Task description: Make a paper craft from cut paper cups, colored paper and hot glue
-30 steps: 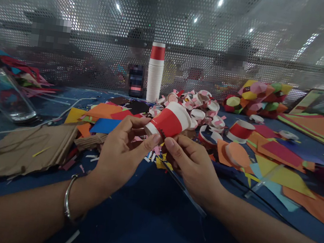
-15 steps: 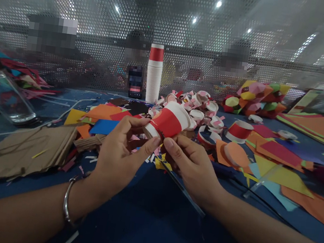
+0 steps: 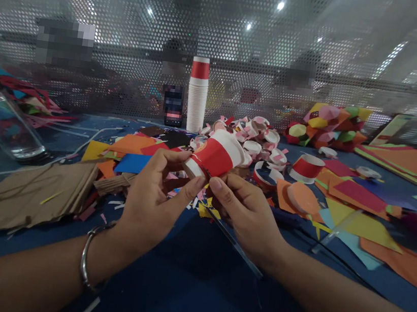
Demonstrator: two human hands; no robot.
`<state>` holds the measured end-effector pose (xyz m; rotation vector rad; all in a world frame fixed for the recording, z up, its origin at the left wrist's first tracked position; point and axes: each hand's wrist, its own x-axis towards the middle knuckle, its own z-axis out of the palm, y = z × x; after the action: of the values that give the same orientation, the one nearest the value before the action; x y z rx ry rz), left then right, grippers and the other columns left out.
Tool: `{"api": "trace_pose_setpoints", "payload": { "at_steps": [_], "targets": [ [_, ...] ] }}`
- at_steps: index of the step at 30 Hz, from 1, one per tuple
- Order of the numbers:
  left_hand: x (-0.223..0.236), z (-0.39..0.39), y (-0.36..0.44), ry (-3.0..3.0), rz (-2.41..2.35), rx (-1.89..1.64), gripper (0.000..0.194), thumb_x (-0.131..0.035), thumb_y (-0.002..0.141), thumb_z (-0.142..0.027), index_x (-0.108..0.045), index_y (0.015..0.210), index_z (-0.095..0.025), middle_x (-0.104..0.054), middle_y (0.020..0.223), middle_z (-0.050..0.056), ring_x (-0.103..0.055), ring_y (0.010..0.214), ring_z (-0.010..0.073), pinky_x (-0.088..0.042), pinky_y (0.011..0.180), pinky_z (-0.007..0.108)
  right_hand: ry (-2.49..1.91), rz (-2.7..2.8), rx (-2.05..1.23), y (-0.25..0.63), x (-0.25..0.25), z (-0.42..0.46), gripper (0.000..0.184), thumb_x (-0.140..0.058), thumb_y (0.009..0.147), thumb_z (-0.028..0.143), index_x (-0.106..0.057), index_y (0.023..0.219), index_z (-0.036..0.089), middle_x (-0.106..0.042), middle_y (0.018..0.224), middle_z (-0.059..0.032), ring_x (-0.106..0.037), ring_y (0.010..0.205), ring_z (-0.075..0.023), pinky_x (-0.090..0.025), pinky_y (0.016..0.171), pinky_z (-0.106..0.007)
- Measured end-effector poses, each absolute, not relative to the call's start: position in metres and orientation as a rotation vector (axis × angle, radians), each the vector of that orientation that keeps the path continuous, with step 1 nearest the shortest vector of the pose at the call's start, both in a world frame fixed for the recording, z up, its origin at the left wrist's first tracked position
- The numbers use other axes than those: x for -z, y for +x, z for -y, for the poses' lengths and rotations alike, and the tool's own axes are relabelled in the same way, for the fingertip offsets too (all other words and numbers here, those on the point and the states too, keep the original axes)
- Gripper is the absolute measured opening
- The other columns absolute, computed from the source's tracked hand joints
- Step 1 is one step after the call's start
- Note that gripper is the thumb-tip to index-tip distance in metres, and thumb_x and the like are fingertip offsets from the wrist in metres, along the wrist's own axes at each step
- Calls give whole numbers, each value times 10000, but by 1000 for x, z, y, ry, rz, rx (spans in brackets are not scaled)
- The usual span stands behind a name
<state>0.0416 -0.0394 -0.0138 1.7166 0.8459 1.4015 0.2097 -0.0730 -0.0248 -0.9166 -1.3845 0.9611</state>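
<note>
A red and white paper cup (image 3: 217,154) lies on its side in the air, its base toward me. My left hand (image 3: 155,197) pinches the cup's base between thumb and fingers. My right hand (image 3: 247,212) is closed just right of the base, its thumb against the cup's bottom edge. A thin dark blade-like tool (image 3: 237,244) slants down from under the right hand; I cannot tell how it is gripped. A metal bangle (image 3: 86,262) circles my left wrist.
A tall stack of paper cups (image 3: 197,93) stands at the back by a perforated screen. Cut cup rings (image 3: 260,142) pile behind the hands, another cut cup (image 3: 305,167) to the right. Coloured paper sheets (image 3: 358,216) cover the blue table; brown cardboard (image 3: 23,193) and a clear glass (image 3: 3,124) lie left.
Almost nothing differs: both hands keep their hold, and the cup has shifted slightly left and up with them.
</note>
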Motion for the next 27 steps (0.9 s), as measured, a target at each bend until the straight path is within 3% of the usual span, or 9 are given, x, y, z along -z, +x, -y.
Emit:
{"api": "trace_pose_setpoints", "payload": {
  "at_steps": [9, 17, 27],
  "targets": [
    [14, 37, 42, 1703, -865, -1362, 424, -822, 848, -415, -607, 1148, -205, -718, 1099, 84, -702, 1026, 253, -580, 858, 388, -951, 1361, -1002, 211, 26, 72, 430, -643, 992, 544, -529, 741, 214, -396, 623, 77, -307, 538, -92, -262, 504, -282],
    [10, 34, 45, 1650, -785, -1410, 436, -848, 814, -317, -600, 1156, -209, -716, 1137, 67, -711, 1059, 224, -603, 913, 376, -952, 1368, -977, 210, 25, 71, 445, -657, 974, 569, -530, 731, 217, -392, 608, 76, -313, 538, -96, -278, 514, -281],
    [14, 36, 43, 1682, -866, -1383, 433, -847, 824, -386, -619, 1153, -221, -727, 1111, 68, -711, 1002, 236, -597, 859, 389, -950, 1340, -985, 210, 27, 71, 434, -666, 963, 570, -535, 747, 217, -414, 630, 75, -322, 543, -95, -287, 509, -276]
  ]
}}
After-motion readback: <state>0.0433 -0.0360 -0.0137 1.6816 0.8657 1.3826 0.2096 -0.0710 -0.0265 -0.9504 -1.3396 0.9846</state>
